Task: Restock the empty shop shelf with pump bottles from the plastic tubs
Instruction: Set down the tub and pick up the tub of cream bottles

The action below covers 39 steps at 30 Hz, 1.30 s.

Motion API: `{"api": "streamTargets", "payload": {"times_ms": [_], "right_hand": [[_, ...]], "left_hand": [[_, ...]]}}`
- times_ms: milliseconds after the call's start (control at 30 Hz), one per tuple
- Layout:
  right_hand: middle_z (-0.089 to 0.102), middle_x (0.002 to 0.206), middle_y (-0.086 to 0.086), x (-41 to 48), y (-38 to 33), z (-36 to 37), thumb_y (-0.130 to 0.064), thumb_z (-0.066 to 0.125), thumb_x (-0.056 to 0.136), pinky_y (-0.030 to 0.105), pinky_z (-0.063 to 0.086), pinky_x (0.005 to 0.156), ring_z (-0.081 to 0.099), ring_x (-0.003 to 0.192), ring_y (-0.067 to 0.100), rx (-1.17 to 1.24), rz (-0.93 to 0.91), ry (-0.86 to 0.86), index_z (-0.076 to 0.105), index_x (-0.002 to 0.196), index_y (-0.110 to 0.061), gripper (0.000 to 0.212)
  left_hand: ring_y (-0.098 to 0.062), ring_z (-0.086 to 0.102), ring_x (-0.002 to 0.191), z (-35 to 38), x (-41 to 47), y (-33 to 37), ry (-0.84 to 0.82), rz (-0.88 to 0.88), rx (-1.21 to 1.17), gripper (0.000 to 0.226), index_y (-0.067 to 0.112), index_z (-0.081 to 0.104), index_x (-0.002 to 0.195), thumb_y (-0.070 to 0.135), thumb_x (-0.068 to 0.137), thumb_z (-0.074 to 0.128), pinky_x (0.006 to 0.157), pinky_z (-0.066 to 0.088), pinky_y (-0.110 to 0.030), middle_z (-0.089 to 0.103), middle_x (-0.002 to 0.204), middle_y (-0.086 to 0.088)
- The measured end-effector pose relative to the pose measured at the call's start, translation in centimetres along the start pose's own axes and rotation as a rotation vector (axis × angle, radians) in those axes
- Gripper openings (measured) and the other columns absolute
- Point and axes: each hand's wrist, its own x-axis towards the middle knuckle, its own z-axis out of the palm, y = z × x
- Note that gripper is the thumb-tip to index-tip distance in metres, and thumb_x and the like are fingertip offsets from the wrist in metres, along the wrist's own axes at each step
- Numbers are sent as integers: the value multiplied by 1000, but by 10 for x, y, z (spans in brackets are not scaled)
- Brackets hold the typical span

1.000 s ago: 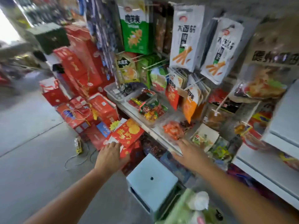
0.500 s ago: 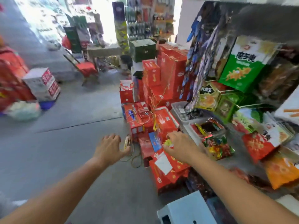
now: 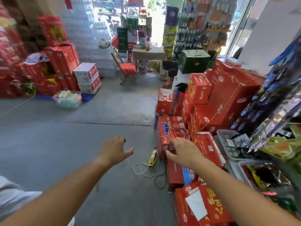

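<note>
Nearest, a pale sleeve (image 3: 11,194) shows at the lower left and both bare arms reach forward over the grey floor (image 3: 65,152). The left hand (image 3: 114,150) hangs in the air with thumb out and fingers (image 3: 121,139) loose, grasping nothing. The right hand (image 3: 184,151) is palm down in front of the red boxes (image 3: 211,207), also released and empty; whether it touches a box I cannot tell. Between the hands and a little beyond lies a yellow gadget (image 3: 152,158) with a white cord (image 3: 143,170) looped on the floor. To the right stand grey bins (image 3: 225,132) of snack packets. No pump bottles or empty shelf are in view. Far left, beside stacked boxes, a clear tub (image 3: 67,99) holds pale green and white things, too blurred to name; it may be one of the supply tubs. Beyond it are a red chair (image 3: 128,69) and a small desk (image 3: 148,53) by the bright doorway. The step looks like walking to fetch stock. To do it well: step around the cord, not over its loops, keep clear of the boxes, and take the tub by opposite rims with both hands, carrying it level so tall bottles do not topple.
</note>
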Motion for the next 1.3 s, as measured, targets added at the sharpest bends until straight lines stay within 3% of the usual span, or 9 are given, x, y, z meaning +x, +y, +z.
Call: {"api": "streamTargets", "payload": {"times_ms": [400, 567, 800, 1000, 1300], "right_hand": [[60, 125, 3, 264, 33, -3, -62, 43, 91, 38, 44, 97, 56, 115, 23, -22, -173, -109, 56, 127, -16, 59], [60, 128, 1, 374, 28, -23, -65, 42, 91, 38, 43, 100, 55, 118, 22, -20, -266, -72, 57, 130, -20, 62], [57, 133, 1, 540, -13, -45, -63, 43, 94, 37, 40, 105, 51, 124, 23, -55, -395, -47, 53, 132, -19, 59], [54, 136, 0, 688, -69, -55, -63, 42, 95, 36, 38, 106, 49, 126, 23, -84, -421, -86, 50, 136, -19, 60], [55, 135, 1, 866, -142, -65, -62, 43, 95, 36, 38, 106, 49, 126, 23, -86, -495, -129, 52, 134, -20, 58]], "left_hand": [[-21, 60, 117, -1, 190, -54, -40, -204, 1, 65, 17, 59, 132, 64, 89, 56, 96, 47, -33, 66, 126, -1], [-22, 61, 115, -23, 267, -88, -32, -286, -12, 75, 16, 60, 134, 72, 85, 50, 99, 49, -35, 66, 124, -3], [-25, 56, 122, -48, 391, -164, 15, -361, 5, 69, 15, 57, 136, 66, 89, 55, 101, 44, -36, 63, 130, -5], [-22, 58, 115, -59, 507, -262, 56, -412, -67, 62, 17, 64, 119, 68, 85, 57, 96, 47, -35, 65, 120, -2], [-21, 56, 116, -81, 626, -376, 44, -487, -45, 64, 16, 62, 123, 69, 89, 50, 101, 43, -34, 63, 121, -1]]}}
